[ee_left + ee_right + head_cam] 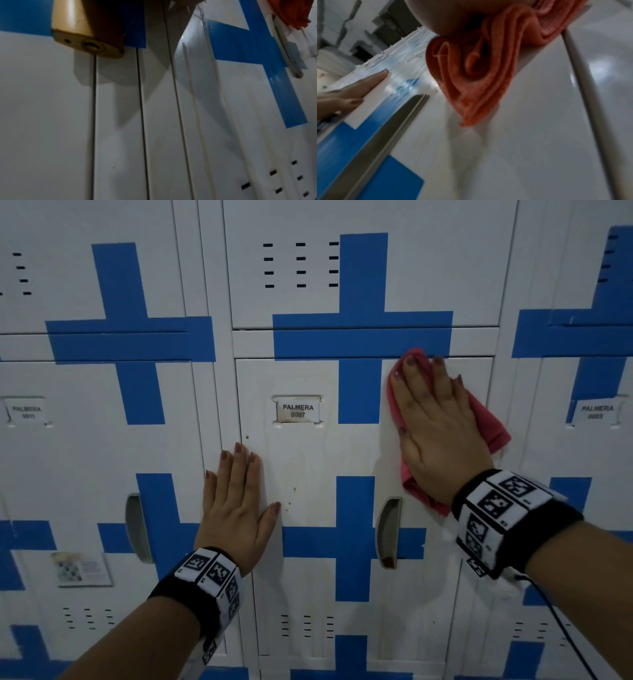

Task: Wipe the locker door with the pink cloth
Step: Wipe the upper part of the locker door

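The white locker door (308,467) labelled PALMERA 0007 carries blue tape crosses and brown stains. My right hand (431,412) lies flat with straight fingers on the pink cloth (489,422), pressing it against the door's upper right corner. In the right wrist view the cloth (476,75) hangs in folds below the palm. My left hand (236,501) rests flat and open on the door's left edge, holding nothing; its fingers (356,90) show in the right wrist view too.
A recessed grey handle (388,532) sits on the door below the cloth. Neighbouring lockers (85,440) stand left and right. A brass padlock (85,29) hangs on the left locker. A black cable (561,628) trails from my right wristband.
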Demonstrator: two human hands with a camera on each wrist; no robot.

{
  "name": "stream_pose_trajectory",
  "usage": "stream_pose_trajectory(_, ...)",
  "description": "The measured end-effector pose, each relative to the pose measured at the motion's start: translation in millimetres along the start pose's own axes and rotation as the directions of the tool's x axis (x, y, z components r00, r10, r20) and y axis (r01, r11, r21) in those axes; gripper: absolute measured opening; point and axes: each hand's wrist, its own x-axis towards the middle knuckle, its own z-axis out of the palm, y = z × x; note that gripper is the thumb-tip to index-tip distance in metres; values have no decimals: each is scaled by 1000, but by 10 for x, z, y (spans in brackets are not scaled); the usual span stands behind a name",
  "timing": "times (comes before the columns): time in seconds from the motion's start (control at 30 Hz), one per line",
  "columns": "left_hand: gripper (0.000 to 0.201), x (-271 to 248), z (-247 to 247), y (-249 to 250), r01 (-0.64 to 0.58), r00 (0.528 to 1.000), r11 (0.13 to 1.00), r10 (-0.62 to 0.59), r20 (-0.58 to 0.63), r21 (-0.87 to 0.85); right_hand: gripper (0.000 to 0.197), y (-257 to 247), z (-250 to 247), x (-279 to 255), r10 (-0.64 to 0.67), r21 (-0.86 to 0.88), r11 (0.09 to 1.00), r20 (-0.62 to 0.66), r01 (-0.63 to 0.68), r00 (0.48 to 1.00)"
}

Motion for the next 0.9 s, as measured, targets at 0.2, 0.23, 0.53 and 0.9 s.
stream_pose_trajectory(0.2, 71, 1, -3, 2, 0, 1000, 1000, 0, 0, -2, 76, 20, 54, -56, -264, -113, 955, 96, 274, 960)
stream_pose_trajectory(0.23, 71, 0, -2, 1, 1, 1000, 1000, -1, 0, -2, 75, 37, 60, -72, -299, -120, 943, 110, 311, 948)
stream_pose_trajectory(0.53, 71, -5, -6, -3, 5, 1000, 1000, -5, 8, 6, 63, 231, 30, -211, -536, -118, 821, 178, 558, 825)
stream_pose_trajectory(0.9, 72, -1, -4, -2, 0, 1000, 1000, 0, 2, 4, 60, 419, -27, -402, -171, 18, 985, 81, 170, 982)
